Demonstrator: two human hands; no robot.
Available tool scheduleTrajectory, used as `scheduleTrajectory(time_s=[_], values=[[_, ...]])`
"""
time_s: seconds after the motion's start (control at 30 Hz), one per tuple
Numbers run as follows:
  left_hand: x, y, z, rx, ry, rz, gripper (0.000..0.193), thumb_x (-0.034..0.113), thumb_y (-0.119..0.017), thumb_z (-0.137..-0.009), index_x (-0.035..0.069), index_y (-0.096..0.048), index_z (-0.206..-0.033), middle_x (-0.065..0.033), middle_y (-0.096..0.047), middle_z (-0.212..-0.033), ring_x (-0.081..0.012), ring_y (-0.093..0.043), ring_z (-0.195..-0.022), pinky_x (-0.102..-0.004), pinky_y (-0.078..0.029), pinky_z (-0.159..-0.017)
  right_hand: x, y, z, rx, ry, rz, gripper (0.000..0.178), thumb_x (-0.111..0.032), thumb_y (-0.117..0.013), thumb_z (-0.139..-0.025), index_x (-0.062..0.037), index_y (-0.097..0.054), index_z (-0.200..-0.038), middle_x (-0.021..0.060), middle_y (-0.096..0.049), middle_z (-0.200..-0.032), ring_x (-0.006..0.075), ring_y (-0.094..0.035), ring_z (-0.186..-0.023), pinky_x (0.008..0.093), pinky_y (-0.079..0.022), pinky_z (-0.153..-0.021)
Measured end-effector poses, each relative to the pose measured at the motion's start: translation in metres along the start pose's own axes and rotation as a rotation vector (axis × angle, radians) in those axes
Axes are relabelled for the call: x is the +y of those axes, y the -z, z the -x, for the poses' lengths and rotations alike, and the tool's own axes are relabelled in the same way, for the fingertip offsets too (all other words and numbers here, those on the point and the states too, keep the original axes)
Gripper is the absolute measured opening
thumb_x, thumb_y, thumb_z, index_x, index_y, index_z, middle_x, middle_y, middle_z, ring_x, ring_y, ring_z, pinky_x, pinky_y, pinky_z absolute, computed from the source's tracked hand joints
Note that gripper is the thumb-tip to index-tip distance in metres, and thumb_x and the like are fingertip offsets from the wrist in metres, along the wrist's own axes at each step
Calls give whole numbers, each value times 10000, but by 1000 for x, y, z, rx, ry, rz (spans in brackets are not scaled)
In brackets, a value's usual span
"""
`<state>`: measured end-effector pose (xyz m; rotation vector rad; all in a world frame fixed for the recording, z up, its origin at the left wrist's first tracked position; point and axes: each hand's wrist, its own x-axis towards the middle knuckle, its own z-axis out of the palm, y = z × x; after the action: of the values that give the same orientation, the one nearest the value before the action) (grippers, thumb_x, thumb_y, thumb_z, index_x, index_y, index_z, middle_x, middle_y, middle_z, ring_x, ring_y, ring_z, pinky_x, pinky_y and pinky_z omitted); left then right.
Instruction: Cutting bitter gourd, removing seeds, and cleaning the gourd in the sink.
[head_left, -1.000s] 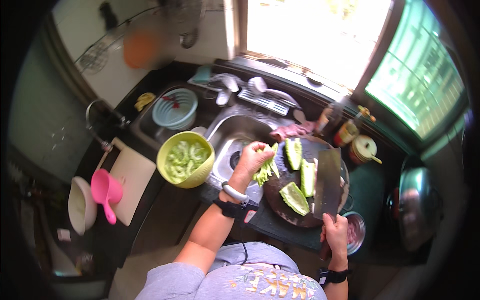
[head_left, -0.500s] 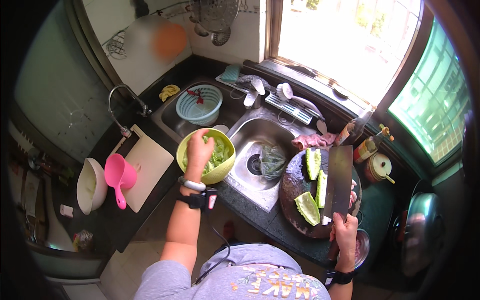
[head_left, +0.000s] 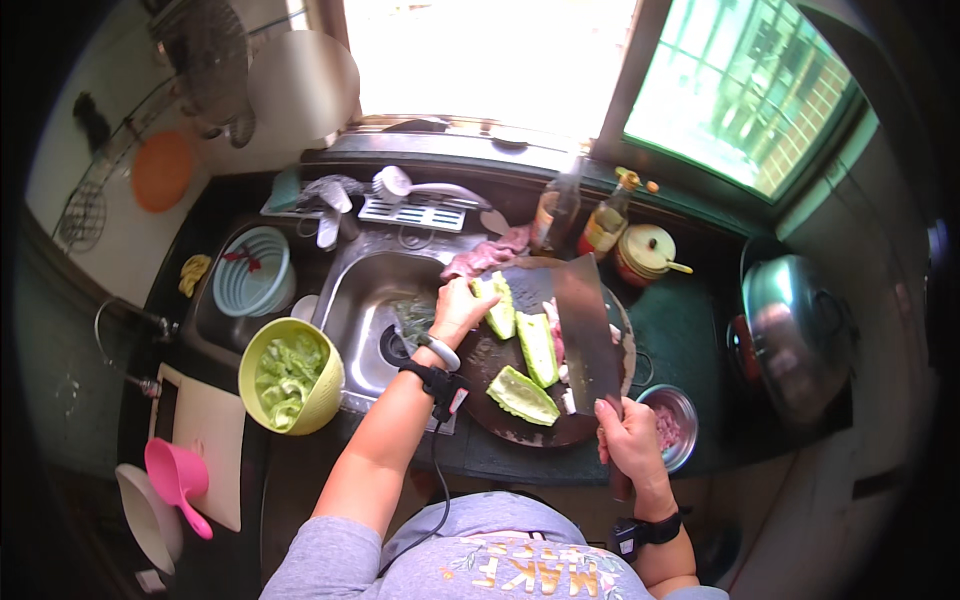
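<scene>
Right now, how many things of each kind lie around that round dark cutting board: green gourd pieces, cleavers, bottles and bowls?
Green gourd pieces on the cutting board: 3
Cleavers: 1, held in the right hand
Bottles: 2
Bowls: 2, green and steel
Total: 8

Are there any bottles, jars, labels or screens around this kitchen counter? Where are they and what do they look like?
Dark bottle: behind the round chopping board, by the window; tall, with a brown-orange label.
Amber bottle: just right of it; shorter, yellow cap, pale label.
Lidded jar: right of the bottles; squat, cream lid, reddish body.
No screens or signs visible.
</scene>
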<state>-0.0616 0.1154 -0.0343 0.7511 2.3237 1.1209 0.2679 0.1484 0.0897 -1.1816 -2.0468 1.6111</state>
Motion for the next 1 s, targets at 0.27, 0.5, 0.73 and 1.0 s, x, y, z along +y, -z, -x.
scheduleTrajectory(time_s=[0.27, 0.5, 0.73, 1.0], values=[[1, 28, 50, 92, 51, 216, 496, 151, -675, -702, -22, -547, -1148, -185, -666, -948, -261, -702, -807, -339, -604, -614, -13, -35, -4, -35, 87, 66, 240, -155, -530, -940, 33, -591, -805, 88, -585, -541, 163, -600, -431, 310, -469, -409], [-32, 22, 90, 225, 30, 189, 479, 216, -707, -704, -22, -493, -1061, -230, -668, -868, -360, -677, -813, -410, -533, -757, -17, -112, -31, 5, 366, 439, 160, -104, -524, -886, 51, -562, -871, 287, -620, -741, 466, -616, -693, 526, -499, -644], [-36, 23, 96, 265, -27, 122, 464, 219, -699, -711, -30, -490, -1042, -262, -649, -856, -430, -639, -838, -469, -493, -790, -6, -145, -40, 84, 481, 622, 126, -72, -541, -862, 25, -528, -782, 253, -591, -674, 444, -616, -646, 511, -502, -588], [-47, 18, 95, 224, 34, 220, 473, 210, -705, -711, -28, -467, -1044, -263, -647, -857, -430, -640, -836, -460, -496, -782, -12, -153, -32, 181, 437, 604, 135, -66, -536, -869, 36, -525, -782, 279, -590, -651, 449, -622, -630, 510, -510, -578]])
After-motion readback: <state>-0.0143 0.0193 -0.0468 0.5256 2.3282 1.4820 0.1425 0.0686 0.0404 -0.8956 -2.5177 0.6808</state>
